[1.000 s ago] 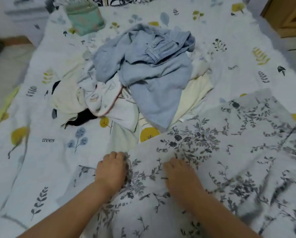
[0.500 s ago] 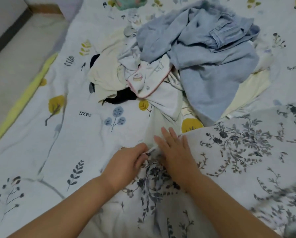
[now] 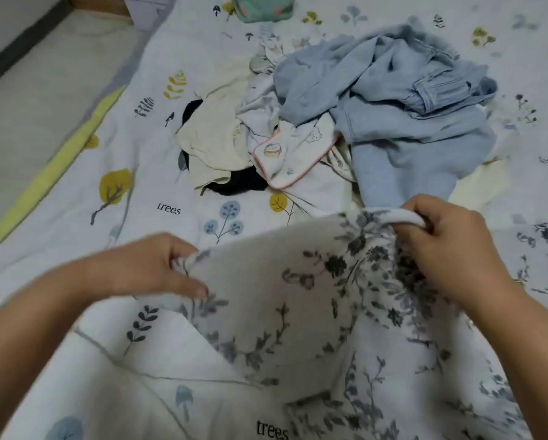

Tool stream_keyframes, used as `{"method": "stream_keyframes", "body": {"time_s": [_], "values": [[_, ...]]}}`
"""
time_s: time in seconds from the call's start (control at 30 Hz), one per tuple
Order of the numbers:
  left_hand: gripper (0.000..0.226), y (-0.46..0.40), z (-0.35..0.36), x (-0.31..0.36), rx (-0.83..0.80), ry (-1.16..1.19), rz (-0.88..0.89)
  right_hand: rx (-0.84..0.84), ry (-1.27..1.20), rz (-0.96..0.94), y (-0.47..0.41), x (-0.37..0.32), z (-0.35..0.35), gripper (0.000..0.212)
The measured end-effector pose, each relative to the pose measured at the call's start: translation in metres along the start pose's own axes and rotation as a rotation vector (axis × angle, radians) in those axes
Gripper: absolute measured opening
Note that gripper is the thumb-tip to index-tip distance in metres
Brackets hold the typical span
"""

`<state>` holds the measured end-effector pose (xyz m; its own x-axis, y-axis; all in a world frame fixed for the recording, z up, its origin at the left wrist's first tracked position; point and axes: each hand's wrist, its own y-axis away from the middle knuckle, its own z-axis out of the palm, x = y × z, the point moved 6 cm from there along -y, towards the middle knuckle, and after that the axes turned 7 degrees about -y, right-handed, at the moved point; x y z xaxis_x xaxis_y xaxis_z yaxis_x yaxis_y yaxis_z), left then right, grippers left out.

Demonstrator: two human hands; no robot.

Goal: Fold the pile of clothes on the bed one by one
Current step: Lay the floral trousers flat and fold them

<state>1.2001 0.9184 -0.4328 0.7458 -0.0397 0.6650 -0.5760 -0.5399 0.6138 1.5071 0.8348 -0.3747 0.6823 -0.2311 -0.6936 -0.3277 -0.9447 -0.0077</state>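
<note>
A white cloth with grey floral print [image 3: 298,300] is lifted off the bed in front of me. My left hand [image 3: 158,268] pinches its left corner. Further right and a bit higher, my right hand [image 3: 447,246] grips the bunched top edge. Beyond them lies the pile of clothes [image 3: 345,122]: light blue jeans and a blue sweatshirt [image 3: 409,122] on top, a white bib-like piece with pink trim [image 3: 293,157], a cream garment [image 3: 212,147] and something black [image 3: 240,185] underneath.
The bed [image 3: 75,223] has a white sheet printed with trees and leaves. Its left edge shows a yellow band [image 3: 53,173], with the floor [image 3: 28,90] beyond. A teal folded item [image 3: 263,7] sits at the top edge of the bed.
My hands have gone from close together at the cloth's corner to spread apart, each gripping it. The floral cloth is now raised off the sheet.
</note>
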Motion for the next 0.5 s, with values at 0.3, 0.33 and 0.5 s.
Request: {"method": "stream_keyframes", "body": {"time_s": [0.3, 0.33, 0.5], "values": [[0.03, -0.024, -0.112, 0.007, 0.947, -0.304, -0.076, 0.068, 0.391, 0.075, -0.046, 0.0, 0.068, 0.042], [0.037, -0.03, -0.103, -0.003, 0.961, -0.356, -0.113, 0.037, 0.444, 0.058, -0.039, -0.001, 0.081, 0.05], [0.049, -0.05, -0.026, -0.078, 0.785, -0.244, -0.495, -0.351, 0.367, -0.068, 0.042, -0.005, 0.162, 0.061]]}}
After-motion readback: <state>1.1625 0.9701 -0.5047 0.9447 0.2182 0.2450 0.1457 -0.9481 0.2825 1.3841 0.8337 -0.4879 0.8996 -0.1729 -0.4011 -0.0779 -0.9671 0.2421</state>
